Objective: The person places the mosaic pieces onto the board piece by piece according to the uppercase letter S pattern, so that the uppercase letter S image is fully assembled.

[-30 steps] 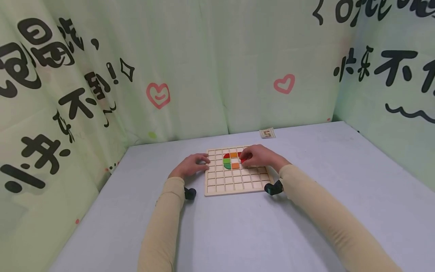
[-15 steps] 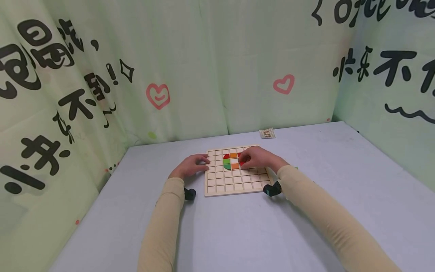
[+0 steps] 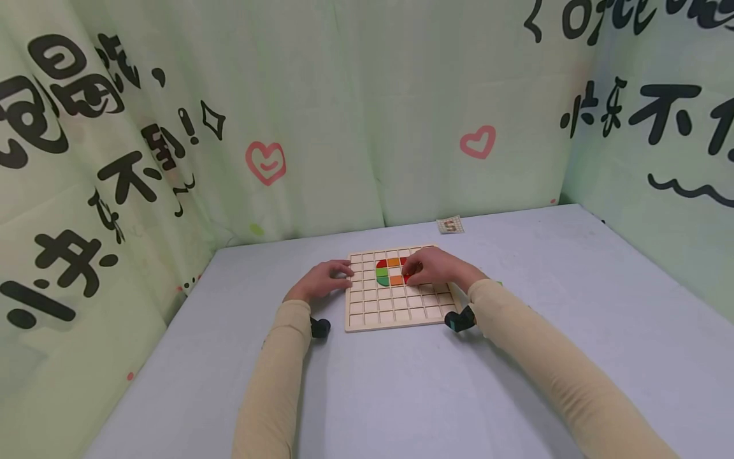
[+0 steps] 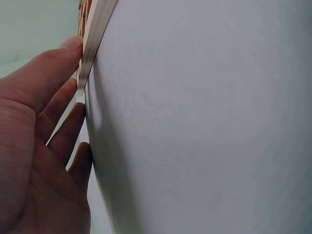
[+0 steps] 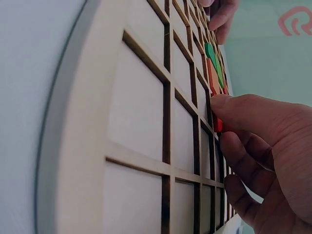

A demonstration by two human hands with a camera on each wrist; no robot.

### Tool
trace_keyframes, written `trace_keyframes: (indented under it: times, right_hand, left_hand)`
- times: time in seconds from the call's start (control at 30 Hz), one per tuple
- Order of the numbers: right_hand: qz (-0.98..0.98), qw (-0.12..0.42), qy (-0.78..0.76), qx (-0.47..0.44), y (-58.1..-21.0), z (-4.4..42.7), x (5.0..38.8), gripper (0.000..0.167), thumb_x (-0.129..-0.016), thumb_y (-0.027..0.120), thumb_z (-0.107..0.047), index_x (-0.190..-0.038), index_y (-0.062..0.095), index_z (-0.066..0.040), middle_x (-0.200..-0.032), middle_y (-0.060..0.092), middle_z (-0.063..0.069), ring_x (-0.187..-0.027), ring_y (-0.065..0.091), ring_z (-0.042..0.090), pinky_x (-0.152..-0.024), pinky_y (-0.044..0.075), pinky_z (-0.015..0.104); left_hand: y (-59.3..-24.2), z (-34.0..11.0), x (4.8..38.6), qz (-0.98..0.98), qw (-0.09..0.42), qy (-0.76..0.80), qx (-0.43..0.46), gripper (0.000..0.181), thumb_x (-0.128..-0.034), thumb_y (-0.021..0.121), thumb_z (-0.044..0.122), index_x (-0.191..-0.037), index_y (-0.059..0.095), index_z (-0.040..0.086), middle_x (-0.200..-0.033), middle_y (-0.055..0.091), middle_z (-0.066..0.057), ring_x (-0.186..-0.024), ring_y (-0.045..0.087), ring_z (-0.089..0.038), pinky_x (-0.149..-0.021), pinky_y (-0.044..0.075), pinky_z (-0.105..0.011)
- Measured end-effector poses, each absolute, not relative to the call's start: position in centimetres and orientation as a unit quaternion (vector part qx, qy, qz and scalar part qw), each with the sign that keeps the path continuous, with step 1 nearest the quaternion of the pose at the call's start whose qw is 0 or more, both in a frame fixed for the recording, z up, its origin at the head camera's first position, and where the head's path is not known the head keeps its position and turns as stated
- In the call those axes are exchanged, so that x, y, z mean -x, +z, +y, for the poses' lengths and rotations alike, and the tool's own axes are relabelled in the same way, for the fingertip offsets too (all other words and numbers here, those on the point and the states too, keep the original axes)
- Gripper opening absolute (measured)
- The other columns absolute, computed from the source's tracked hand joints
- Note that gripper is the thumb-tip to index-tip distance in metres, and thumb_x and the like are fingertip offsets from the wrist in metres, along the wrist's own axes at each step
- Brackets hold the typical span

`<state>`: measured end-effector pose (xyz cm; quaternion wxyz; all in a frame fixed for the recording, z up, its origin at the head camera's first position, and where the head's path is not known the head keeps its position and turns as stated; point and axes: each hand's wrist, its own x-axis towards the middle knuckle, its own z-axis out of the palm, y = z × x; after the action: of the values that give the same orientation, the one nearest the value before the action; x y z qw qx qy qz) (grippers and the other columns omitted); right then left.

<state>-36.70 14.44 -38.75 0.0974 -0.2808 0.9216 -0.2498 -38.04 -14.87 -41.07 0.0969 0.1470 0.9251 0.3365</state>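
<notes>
From the head view, the grid board [image 3: 387,306] lies flat on the pale bench [image 3: 367,395], and it looks like thin wood: stiff, fairly light and likely to slide on a smooth top, so its raised rim is the sensible place to steady it. The left hand [image 3: 322,279] does so at the board's left edge, its grip loose, fingers relaxed and touching the rim rather than wrapped round it. The right hand [image 3: 438,264] reaches over the board's middle and covers several cells and part of the far rim; beside its fingertips, in the board's cells, are a light green tile [image 3: 382,272] and an orange tile [image 3: 396,280]. A small card [image 3: 450,225] lies beyond the board's far edge, its print too fine to read. From the left wrist view, the thumb meets the board's side while the other fingers spread along and past it; the board shows nearly edge-on, its cells mostly lost, and how hard the hand presses cannot be told. From the right wrist view, the grip is nearly closed, thumb and forefinger tips pinching a red tile [image 5: 218,125] at the board's coloured cluster. That tile seems small, rigid and very light, perhaps slick on its painted face, so its side edges should offer better purchase than its top. The fingers hide much of its outline, and whether it sits fully down in the board's cell is unclear.
</notes>
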Motion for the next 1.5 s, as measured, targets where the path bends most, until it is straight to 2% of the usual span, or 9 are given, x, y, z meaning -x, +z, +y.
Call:
trace_keyframes:
  times: [0.6, 1.5]
  right_hand:
    - [0.922, 0.093, -0.248, 0.281, -39.16, 14.21, 36.86, 0.022, -0.091, 0.07, -0.016, -0.109, 0.07, -0.004, -0.094, 0.067, 0.001, -0.085, 0.056, 0.016, -0.083, 0.05, 0.033]
    - [0.926, 0.091, -0.246, 0.272, -39.13, 14.15, 36.62, 0.022, -0.091, 0.069, -0.016, -0.11, 0.07, -0.005, -0.096, 0.068, 0.002, -0.087, 0.058, 0.017, -0.086, 0.051, 0.034]
  left_hand:
    - [-41.24, -14.97, 38.01, 0.924, 0.097, 0.341, -0.144, 0.023, -0.0898, 0.07, 0.023, -0.111, 0.07, 0.014, -0.148, 0.047, 0.001, -0.144, 0.029, -0.026, -0.116, 0.024, -0.045]
    - [-41.18, -14.9, 37.99, 0.924, 0.094, 0.338, -0.151, 0.023, -0.0899, 0.07, 0.022, -0.111, 0.07, 0.014, -0.148, 0.048, 0.0, -0.144, 0.03, -0.026, -0.117, 0.023, -0.044]
